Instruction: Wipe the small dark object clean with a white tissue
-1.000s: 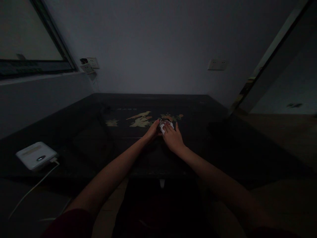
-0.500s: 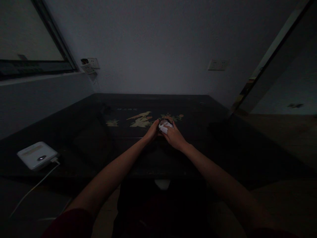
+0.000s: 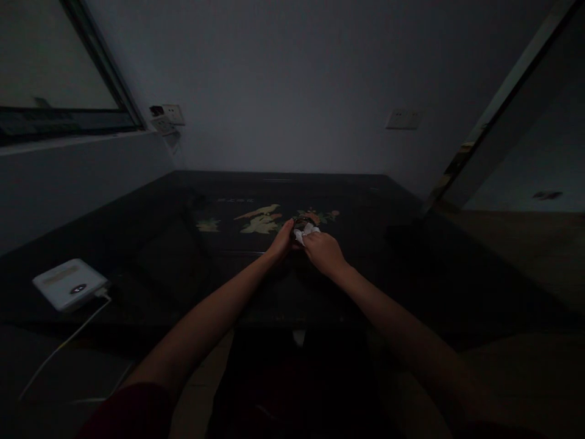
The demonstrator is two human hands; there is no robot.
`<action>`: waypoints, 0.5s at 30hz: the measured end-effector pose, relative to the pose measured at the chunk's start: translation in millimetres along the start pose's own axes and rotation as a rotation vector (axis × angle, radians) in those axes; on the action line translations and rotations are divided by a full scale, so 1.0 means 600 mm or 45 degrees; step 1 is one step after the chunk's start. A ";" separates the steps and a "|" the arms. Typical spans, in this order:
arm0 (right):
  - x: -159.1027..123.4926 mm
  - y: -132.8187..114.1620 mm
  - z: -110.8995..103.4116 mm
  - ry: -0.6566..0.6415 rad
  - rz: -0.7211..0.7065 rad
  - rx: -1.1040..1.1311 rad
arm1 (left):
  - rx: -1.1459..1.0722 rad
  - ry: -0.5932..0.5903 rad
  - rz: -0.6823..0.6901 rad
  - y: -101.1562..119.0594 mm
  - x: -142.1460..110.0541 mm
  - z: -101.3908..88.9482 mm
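Note:
Above the middle of the dark table, my left hand [image 3: 281, 242] is wrapped round the left side of a small dark round object with a shiny rim [image 3: 301, 220]. It may be glass, but the light is too dim to tell its kind. My right hand [image 3: 325, 251] pinches a crumpled white tissue [image 3: 305, 231] and presses it against this object. The tissue covers part of the object's near side. Fingertips of both hands are partly hidden behind the object and the tissue.
The dark glossy table [image 3: 150, 244] bears a painted bird and flowers [image 3: 260, 222]. At its left lies a white box-shaped device [image 3: 70, 285] with a white cable [image 3: 64, 344] running off the edge. Wall sockets [image 3: 403, 119] sit behind, and a window [image 3: 55, 61] is at upper left.
My right hand's fingers have drawn together, bunching the tissue, which was spread flatter over the round object before. My left hand stays in about the same place.

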State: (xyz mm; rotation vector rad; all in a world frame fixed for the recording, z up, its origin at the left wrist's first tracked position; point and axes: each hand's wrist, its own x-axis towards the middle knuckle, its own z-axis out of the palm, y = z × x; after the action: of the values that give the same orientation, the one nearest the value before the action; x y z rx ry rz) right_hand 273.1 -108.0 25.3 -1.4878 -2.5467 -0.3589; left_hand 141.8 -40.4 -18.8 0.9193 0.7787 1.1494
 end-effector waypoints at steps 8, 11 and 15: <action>0.000 0.000 0.020 0.105 -0.048 -0.052 | 0.000 0.011 0.005 -0.001 -0.001 -0.001; -0.001 0.003 0.023 0.126 -0.056 0.020 | 0.002 0.027 0.007 -0.003 0.002 -0.002; -0.002 0.004 0.021 0.140 0.008 0.145 | 0.019 0.012 0.029 -0.008 0.009 -0.005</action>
State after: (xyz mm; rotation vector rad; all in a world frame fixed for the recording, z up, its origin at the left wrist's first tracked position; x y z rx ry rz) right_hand 275.7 -104.4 13.2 -1.3957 -2.4331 -0.2818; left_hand 142.1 -35.1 -24.8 0.9379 0.7876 1.1696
